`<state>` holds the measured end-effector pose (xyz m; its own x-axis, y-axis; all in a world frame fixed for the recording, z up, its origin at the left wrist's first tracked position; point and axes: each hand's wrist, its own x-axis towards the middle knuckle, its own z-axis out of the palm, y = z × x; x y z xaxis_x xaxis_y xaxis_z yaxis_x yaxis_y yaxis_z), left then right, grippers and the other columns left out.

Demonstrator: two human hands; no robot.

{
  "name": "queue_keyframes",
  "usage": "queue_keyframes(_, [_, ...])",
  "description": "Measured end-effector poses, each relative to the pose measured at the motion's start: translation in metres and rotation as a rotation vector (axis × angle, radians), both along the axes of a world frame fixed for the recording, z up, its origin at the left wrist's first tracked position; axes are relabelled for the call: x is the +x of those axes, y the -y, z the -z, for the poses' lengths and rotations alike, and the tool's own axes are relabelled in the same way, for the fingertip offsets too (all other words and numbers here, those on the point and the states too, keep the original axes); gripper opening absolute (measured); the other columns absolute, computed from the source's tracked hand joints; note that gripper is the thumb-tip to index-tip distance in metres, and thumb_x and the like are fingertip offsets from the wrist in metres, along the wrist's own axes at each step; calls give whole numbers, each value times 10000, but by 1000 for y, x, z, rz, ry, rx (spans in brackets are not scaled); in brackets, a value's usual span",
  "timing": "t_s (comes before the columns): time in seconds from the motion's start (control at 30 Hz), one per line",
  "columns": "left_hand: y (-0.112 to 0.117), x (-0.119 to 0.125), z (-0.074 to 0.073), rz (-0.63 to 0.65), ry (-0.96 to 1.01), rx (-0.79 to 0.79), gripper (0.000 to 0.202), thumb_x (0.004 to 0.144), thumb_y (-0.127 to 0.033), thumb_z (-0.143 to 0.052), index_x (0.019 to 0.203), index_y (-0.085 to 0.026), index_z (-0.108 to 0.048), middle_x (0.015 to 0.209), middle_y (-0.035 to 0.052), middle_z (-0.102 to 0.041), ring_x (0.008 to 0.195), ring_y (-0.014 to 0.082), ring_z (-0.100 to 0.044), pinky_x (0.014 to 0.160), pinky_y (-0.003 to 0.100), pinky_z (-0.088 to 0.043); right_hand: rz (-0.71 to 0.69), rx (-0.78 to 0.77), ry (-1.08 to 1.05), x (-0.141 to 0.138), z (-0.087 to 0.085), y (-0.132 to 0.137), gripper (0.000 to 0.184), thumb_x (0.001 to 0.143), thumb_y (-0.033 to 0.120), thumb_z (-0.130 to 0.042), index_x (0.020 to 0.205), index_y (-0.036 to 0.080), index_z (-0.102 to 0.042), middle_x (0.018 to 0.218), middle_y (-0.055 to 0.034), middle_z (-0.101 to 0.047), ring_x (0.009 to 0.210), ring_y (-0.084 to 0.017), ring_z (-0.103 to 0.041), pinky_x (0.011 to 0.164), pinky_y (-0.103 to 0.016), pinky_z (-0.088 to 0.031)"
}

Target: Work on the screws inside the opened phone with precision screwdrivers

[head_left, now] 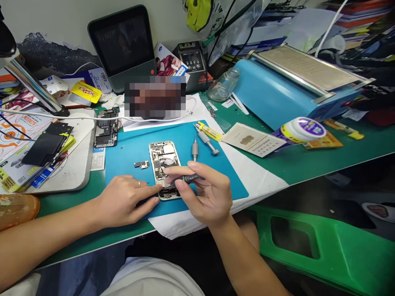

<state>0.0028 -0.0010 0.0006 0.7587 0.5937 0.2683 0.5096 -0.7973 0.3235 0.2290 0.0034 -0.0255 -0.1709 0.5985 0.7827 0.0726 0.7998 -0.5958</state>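
Note:
An opened phone (165, 158) with its inner parts bare lies upright on a blue mat (123, 156). My left hand (125, 201) holds the phone's lower left edge, index fingertip and thumb against it, the other fingers curled. In my right hand (210, 193) is a dark-handled screwdriver (190, 178), pinched between thumb and fingers. It slants down leftward over the phone's lower part; its tip is hard to make out. Left of the phone sits a small metal-and-black phone part (141, 165). Two grey screwdrivers (194, 149) lie beyond my right hand.
A second opened phone (106, 128) lies at the mat's upper left. A yellow-labelled tube (210, 130), a card (253, 139) and a white-lidded tub (304, 130) are to the right. Behind stand a blue machine (271, 96), a glass jar (224, 84) and a screen device (123, 45).

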Motion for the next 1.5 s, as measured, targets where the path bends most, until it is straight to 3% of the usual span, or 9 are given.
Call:
queue_keyframes(0.2, [0, 2, -2, -31, 64, 23, 306, 1111, -311, -445, 1285, -168, -652, 658, -34, -659, 530, 132, -609, 534, 295, -373, -99, -23, 0, -2, -2, -3, 626, 952, 24, -612, 1489, 287, -426, 1208, -80, -782, 974, -187, -799, 807, -377, -712])
queue_keyframes(0.37, [-1, 2, -1, -53, 89, 23, 256, 1110, -266, -472, 1083, -169, -708, 673, -28, -674, 559, 110, -630, 548, 273, -388, -173, -36, -14, -2, -1, -4, 648, 953, 22, -629, 1506, 274, -405, 1253, -104, -766, 1026, -190, -790, 839, -390, -704])
queue_keyframes(0.6, [-1, 1, 0, -76, 76, 34, 238, 1084, -243, -498, 986, -171, -703, 658, -31, -655, 542, 113, -604, 547, 277, -379, -138, -15, 3, -3, -3, -3, 616, 976, 60, -619, 1507, 289, -408, 1248, -96, -774, 1016, -189, -791, 830, -382, -704])
queue_keyframes(0.8, [-2, 2, -3, -220, 21, 138, 238, 1045, -259, -538, 881, -186, -695, 609, -42, -616, 492, 119, -520, 569, 297, -372, -42, 2, -4, 0, -2, 0, 702, 915, 2, -665, 1514, 278, -423, 1226, -93, -782, 994, -202, -801, 850, -389, -703])
queue_keyframes(1.5, [-2, 3, -7, -225, 15, 78, 162, 1012, -283, -577, 1046, -167, -686, 665, -42, -604, 539, 140, -520, 602, 323, -379, 42, 24, 32, 1, 1, 0, 720, 906, -9, -675, 1516, 274, -417, 1198, -95, -783, 993, -201, -798, 853, -399, -703])
